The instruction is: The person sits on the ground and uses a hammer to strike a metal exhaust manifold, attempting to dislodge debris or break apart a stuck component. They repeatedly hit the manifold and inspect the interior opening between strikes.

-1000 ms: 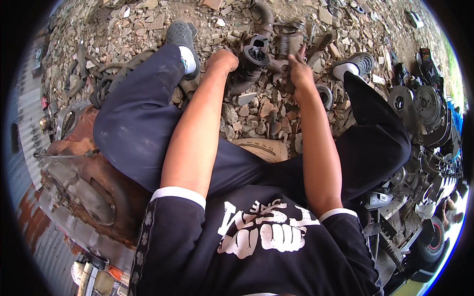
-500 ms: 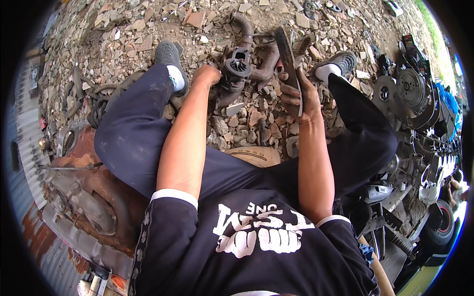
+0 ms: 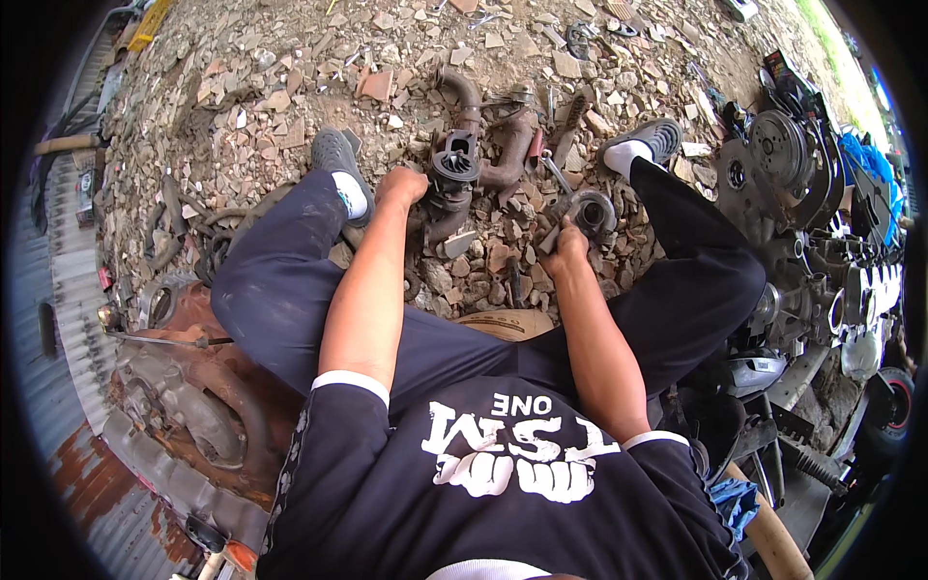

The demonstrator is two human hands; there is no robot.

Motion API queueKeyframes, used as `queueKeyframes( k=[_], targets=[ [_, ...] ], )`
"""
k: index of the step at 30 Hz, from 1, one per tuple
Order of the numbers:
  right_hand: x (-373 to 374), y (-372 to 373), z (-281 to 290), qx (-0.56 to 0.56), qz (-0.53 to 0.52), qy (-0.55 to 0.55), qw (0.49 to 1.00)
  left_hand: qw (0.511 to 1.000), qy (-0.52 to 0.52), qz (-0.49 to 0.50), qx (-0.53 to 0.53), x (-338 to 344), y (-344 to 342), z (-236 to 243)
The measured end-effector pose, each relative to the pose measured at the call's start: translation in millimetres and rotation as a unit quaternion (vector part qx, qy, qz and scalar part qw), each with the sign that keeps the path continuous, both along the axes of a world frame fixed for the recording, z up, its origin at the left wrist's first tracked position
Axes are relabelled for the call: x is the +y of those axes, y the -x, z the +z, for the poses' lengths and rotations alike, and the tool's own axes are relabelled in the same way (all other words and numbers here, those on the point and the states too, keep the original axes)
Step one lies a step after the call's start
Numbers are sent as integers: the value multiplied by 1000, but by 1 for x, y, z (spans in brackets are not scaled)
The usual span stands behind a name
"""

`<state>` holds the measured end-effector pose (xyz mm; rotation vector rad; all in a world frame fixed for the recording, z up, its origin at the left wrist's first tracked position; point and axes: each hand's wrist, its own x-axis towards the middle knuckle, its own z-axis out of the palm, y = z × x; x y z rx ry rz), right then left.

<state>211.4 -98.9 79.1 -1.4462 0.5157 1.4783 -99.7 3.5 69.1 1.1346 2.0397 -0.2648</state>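
A rusty turbocharger (image 3: 454, 166) with its bladed wheel facing up sits on the rubble between my feet, joined to curved exhaust pipes (image 3: 503, 174). My left hand (image 3: 401, 184) is closed at its left edge, the fingertips partly hidden. Lower right of it, my right hand (image 3: 568, 246) is closed at the near rim of a grey, snail-shaped turbo housing (image 3: 592, 211). A flat greyish piece (image 3: 549, 240) shows beside the fingers; whether it is held I cannot tell. The dark wire brush seen earlier cannot be made out.
A wrench (image 3: 556, 172) and a rusty bar (image 3: 570, 121) lie beyond the housing. Broken tile and stones cover the ground. Metal discs (image 3: 781, 145) and engine parts are piled at right. A rusty casting (image 3: 193, 396) lies by my left knee, near corrugated sheeting (image 3: 72, 319).
My right hand has come down and nearer, and the wire brush it held upright has gone from view. The snail-shaped housing now shows at that hand. My left hand remains by the turbocharger.
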Motion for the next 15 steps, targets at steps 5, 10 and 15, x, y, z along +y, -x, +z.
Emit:
queueKeyframes(
  k=[5, 10, 15],
  targets=[
    [13, 43, 111, -19, 181, -7, 983, 999, 1, 28, 27, -13, -5, 44],
    [31, 28, 216, -48, 128, -218, 966, 998, 6, 34, 54, -15, -21, 66],
    [82, 6, 310, -147, 289, -445, 835, 991, -59, -76, 88, 1, -45, 118]
  ],
)
